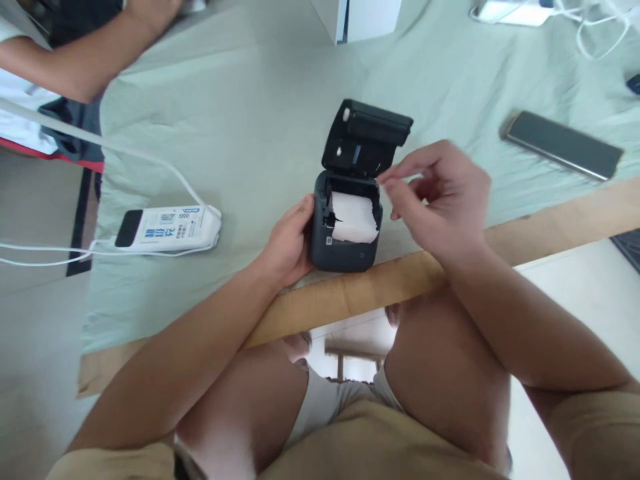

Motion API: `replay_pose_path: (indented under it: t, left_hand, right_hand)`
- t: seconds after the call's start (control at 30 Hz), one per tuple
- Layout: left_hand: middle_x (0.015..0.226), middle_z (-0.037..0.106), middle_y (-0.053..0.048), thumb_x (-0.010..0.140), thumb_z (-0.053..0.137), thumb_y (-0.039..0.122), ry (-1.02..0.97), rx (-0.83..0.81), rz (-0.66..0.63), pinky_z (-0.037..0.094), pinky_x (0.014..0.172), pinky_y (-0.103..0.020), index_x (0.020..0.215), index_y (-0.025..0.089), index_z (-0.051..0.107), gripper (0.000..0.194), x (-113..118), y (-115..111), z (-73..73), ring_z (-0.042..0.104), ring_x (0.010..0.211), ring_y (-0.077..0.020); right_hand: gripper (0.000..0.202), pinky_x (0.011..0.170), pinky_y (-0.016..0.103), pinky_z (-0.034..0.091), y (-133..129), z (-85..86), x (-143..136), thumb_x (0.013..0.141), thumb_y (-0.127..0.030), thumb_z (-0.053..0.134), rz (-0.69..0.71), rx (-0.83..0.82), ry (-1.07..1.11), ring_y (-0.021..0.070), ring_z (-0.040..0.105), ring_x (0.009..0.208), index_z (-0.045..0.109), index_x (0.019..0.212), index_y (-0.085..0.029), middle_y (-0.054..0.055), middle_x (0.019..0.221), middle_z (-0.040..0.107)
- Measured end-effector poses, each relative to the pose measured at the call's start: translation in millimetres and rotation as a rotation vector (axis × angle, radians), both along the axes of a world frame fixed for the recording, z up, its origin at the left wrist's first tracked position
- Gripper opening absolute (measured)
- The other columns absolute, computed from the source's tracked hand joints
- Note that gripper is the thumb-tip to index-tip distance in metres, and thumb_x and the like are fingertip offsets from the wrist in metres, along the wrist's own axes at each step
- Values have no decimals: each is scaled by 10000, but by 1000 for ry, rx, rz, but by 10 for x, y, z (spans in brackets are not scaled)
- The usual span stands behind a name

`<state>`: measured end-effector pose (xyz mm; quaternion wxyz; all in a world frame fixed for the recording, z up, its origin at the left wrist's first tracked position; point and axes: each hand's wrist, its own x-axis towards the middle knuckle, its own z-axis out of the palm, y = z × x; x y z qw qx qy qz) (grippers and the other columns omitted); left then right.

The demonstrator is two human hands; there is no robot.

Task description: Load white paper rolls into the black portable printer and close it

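A small black label printer (345, 259) rests near the front edge of the cloth-covered table. Its lid (365, 123) is flipped up and back. Inside the bay lies a roll of white paper (355, 217) with a ragged, torn front edge. My left hand (287, 245) grips the printer's left side, thumb along the casing. My right hand (443, 193) is just right of the printer, by the hinge of the lid. Its thumb and forefinger are pinched together; whatever is between them, if anything, is too small to make out.
To the left lies a white power strip (195, 228) with a black plug and white cables. A dark phone (563, 145) lies at right. At the back are a white box (373, 20) and a white device with cables (515, 12). Another person's arm (95, 63) reaches in at upper left.
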<state>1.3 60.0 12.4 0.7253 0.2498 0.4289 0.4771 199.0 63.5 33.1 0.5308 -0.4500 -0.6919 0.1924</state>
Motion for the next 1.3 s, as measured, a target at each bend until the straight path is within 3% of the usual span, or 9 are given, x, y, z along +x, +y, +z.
replay_pose_path:
  t: [0.13, 0.23, 0.33, 0.57, 0.7, 0.8, 1.03, 1.13, 1.3]
  left_hand:
    - [897, 826, -54, 973, 803, 470, -23, 32, -16, 678, 950, -407, 968, 198, 735, 281, -2, -5, 30, 833, 1074, -296]
    - [852, 812, -52, 941, 843, 477, -21, 23, -28, 683, 919, -393, 907, 209, 709, 302, -13, -10, 50, 832, 1100, -307]
    - [916, 837, -65, 934, 852, 516, -24, 16, -45, 684, 935, -396, 900, 204, 705, 346, -22, -18, 52, 828, 1136, -311]
    - [1013, 863, -64, 1049, 704, 493, -42, -58, -37, 669, 986, -388, 1027, 182, 758, 316, -35, 1, 18, 831, 1141, -293]
    - [1032, 866, -82, 1085, 606, 506, -90, -71, -79, 661, 1047, -447, 1031, 180, 771, 369, -37, 30, 22, 823, 1191, -323]
    - [1057, 871, -67, 1078, 595, 568, -147, -6, -158, 649, 1081, -479, 1087, 204, 791, 413, -52, 48, 18, 792, 1281, -357]
    - [1060, 879, -85, 1042, 611, 609, -127, 70, -251, 650, 1058, -518, 1087, 177, 813, 479, -108, 56, -53, 780, 1291, -393]
    - [1095, 881, -83, 992, 678, 623, -125, 103, -261, 654, 1054, -525, 1078, 190, 818, 463, -125, 59, -90, 776, 1299, -402]
    - [1097, 880, -95, 952, 727, 649, -138, 108, -276, 663, 1063, -532, 1055, 202, 812, 467, -122, 65, -96, 784, 1298, -410]
  right_hand:
    - [111, 576, 355, 436, 90, 39, -27, 934, -307, 731, -16, -2, -578, 192, 656, 614, 797, 1022, -288, -9, 822, 808]
    - [270, 526, 348, 330, 138, 102, -57, 865, -358, 825, 21, -32, -747, 214, 635, 598, 825, 1130, -307, 7, 765, 798]
    - [372, 526, 345, 385, 88, 175, -20, 793, -280, 863, 99, -62, -622, 172, 594, 552, 817, 1161, -306, 2, 872, 845]
    - [275, 446, 294, 398, -23, 50, 345, 862, -289, 709, 92, -314, 315, 152, 570, 570, 715, 1136, -317, -17, 856, 709]
    - [153, 668, 386, 554, 56, -127, 443, 864, -352, 767, 9, -299, -124, 205, 633, 697, 660, 936, -270, 6, 799, 644]
    - [211, 802, 438, 607, 87, -228, 457, 882, -390, 739, 16, -174, -327, 257, 697, 887, 694, 1041, -259, 59, 993, 719]
    - [582, 863, 521, 647, 80, -315, 530, 877, -370, 732, -3, -217, -444, 299, 762, 903, 597, 1432, -254, 96, 1123, 814]
    - [549, 1010, 581, 649, 22, -235, 529, 925, -453, 752, 4, -58, -360, 341, 774, 1151, 607, 1415, -251, 116, 1274, 790]
    - [377, 936, 523, 664, -68, -76, 578, 961, -446, 747, -107, 122, -297, 292, 764, 1019, 677, 1293, -280, 83, 1089, 748]
